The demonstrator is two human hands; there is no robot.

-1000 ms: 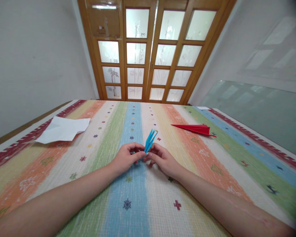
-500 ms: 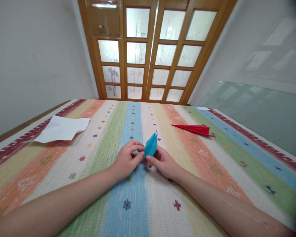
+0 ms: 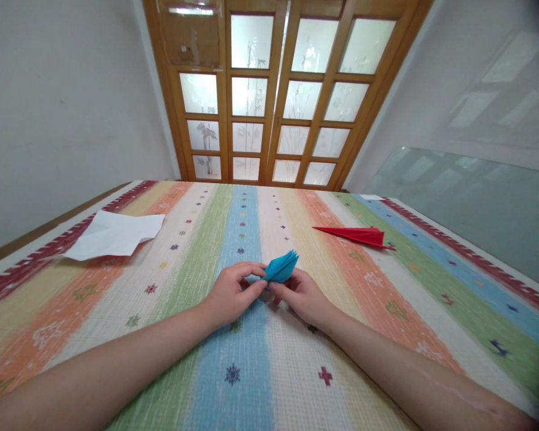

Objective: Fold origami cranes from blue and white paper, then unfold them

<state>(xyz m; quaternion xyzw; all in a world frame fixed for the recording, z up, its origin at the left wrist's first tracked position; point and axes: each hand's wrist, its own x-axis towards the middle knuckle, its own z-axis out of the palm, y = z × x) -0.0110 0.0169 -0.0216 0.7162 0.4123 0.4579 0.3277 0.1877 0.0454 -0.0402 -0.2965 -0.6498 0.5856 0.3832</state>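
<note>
The folded blue paper piece (image 3: 281, 267), a narrow pleated shape with several layered edges, is lying with its long axis slanting from the near left up toward the far right, its fanned tips pointing away to the right and its closed end sitting between the two hands over the blue stripe of the striped woven cloth (image 3: 251, 383) covering the table. The left hand (image 3: 232, 293) is pinching that closed end, thumb and fingertips pressed together on the paper. The right hand (image 3: 302, 294) is closing on the same end from the other side, its fingers curled under and against the blue paper. Both forearms are resting along the cloth. One flat white sheet of paper (image 3: 115, 234) with ragged corners is lying well apart at the far left. One long red folded paper dart (image 3: 356, 234) is lying well apart at the far right, its sharp tip pointing left. Nothing is lying between the hands and these two. Behind the table a wooden door with frosted glass panes (image 3: 278, 96) is standing shut.
</note>
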